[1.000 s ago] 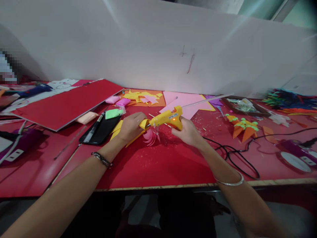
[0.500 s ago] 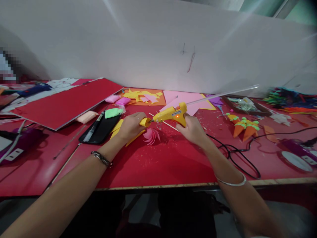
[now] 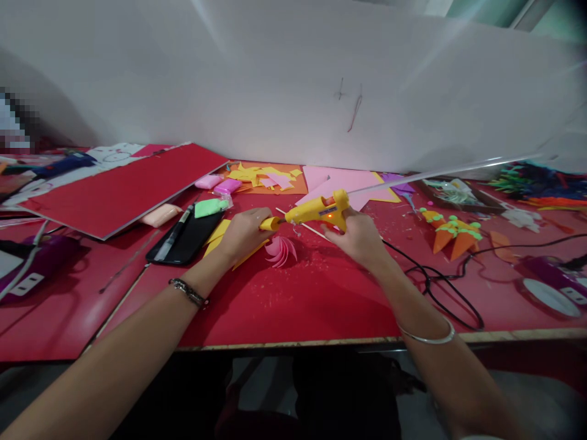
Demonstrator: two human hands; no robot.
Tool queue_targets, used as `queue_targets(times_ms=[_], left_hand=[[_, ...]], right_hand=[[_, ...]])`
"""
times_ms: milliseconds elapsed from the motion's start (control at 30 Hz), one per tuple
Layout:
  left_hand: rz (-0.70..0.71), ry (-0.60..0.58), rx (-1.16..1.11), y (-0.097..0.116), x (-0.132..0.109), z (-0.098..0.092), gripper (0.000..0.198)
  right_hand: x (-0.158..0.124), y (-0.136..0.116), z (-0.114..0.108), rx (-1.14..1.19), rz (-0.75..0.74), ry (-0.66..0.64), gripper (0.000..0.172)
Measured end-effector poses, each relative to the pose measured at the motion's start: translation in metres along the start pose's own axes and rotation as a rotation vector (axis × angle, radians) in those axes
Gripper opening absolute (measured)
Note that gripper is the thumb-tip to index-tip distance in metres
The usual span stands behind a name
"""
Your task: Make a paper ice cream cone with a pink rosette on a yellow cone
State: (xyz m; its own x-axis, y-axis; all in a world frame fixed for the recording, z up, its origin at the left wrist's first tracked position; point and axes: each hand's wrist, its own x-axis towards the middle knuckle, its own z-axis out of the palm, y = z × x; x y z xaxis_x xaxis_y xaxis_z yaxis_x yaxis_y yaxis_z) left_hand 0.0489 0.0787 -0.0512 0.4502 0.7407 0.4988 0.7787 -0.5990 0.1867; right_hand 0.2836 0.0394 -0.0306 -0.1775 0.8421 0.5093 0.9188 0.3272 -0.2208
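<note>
My right hand (image 3: pixel 360 238) is wrapped round the handle of a yellow hot glue gun (image 3: pixel 316 209), whose small orange light glows. A long clear glue stick (image 3: pixel 426 175) sticks out of its back end. My left hand (image 3: pixel 245 235) grips a curled piece of yellow paper (image 3: pixel 270 223), with the glue gun's nozzle right at its open end. Just below lies a pink paper swirl (image 3: pixel 281 252) on the red table. Flat yellow paper (image 3: pixel 215 239) lies partly hidden under my left hand and wrist. A thin wooden stick (image 3: pixel 316 232) rests behind the swirl.
A black phone (image 3: pixel 177 250) with a marker on it lies left, near packs of coloured clay (image 3: pixel 208 208). Paper scraps (image 3: pixel 257 176) and pink sheets (image 3: pixel 337 180) lie at the back. Orange paper carrots (image 3: pixel 454 235) and a looping black cord (image 3: pixel 428 284) are on the right.
The glue gun has shifted very slightly to the right, and its clear stick now shows reaching farther right. Both hands keep nearly the same place and hold.
</note>
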Motion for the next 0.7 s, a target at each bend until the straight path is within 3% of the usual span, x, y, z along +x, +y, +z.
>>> queue_targets(times_ms=[333, 700], left_hand=[[-0.006, -0.04, -0.051, 0.0049, -0.0004, -0.0021, 0.01], [-0.061, -0.046, -0.09, 0.0048, 0.001, 0.0003, 0.014]], right_hand=[[-0.0031, -0.003, -0.0002, -0.077, -0.061, 0.063, 0.045], [-0.0032, -0.0045, -0.0032, -0.171, -0.078, 0.032, 0.041]])
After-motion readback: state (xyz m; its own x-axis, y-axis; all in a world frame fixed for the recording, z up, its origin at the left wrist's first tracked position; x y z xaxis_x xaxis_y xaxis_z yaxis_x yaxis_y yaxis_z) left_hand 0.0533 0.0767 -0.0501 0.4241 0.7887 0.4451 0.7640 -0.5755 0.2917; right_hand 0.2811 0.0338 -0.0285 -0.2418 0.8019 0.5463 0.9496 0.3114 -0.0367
